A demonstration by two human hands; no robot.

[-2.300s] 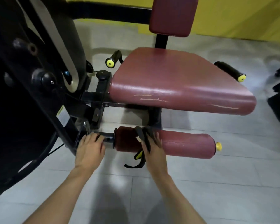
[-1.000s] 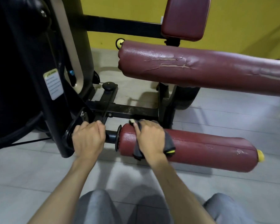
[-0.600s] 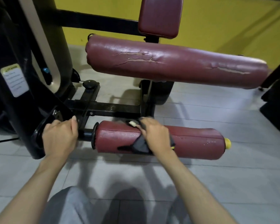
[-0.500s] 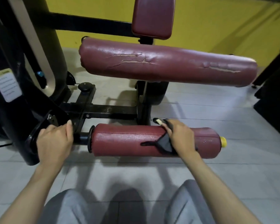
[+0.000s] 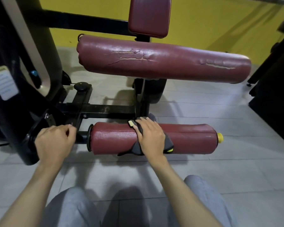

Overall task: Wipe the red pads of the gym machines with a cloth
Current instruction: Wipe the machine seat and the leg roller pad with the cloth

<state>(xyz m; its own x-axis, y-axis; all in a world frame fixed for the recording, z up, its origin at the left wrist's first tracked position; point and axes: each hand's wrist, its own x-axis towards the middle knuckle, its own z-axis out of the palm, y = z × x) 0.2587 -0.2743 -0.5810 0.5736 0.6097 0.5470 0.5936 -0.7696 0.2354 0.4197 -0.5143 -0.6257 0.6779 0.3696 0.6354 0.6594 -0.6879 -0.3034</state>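
Red cylindrical pad point(image 5: 190, 140): the right hand point(image 5: 152, 138), fingers straight, presses a dark grey cloth point(image 5: 137, 147) onto it; the left hand point(image 5: 54, 141) clenches the black bar point(image 5: 82, 136) alongside.

Most of the cloth point(image 5: 136, 147) hides under the right hand point(image 5: 152, 136). The left hand point(image 5: 54, 143) is blurred, its grip hidden. Print on the label point(image 5: 4, 82) is illegible.

1. A plain yellow wall point(image 5: 203, 22) runs across the back.
2. The floor point(image 5: 211, 174) is pale grey tile with thin dark joints.
3. Dark equipment point(image 5: 274, 99) stands at the floor's right edge, its form unclear.
4. Soft light leaves blurred grey shadows point(image 5: 95, 174) on the tiles near the floor's front edge.
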